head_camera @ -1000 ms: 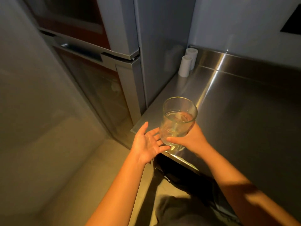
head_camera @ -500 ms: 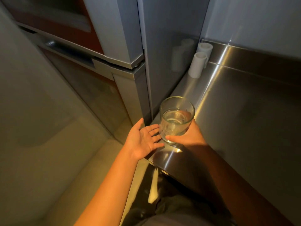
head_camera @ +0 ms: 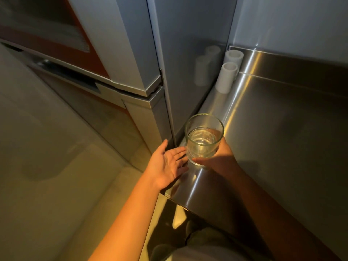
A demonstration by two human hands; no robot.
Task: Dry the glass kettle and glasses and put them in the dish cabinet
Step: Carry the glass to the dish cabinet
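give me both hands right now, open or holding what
Left hand: open, palm up, fingers spread beside the drinking glass, holding nothing.
Right hand: closed around the drinking glass, holding it upright.

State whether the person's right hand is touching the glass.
Touching. The head view shows the right hand wrapped around the glass, thumb across its lower front wall and fingers visible through the far side.
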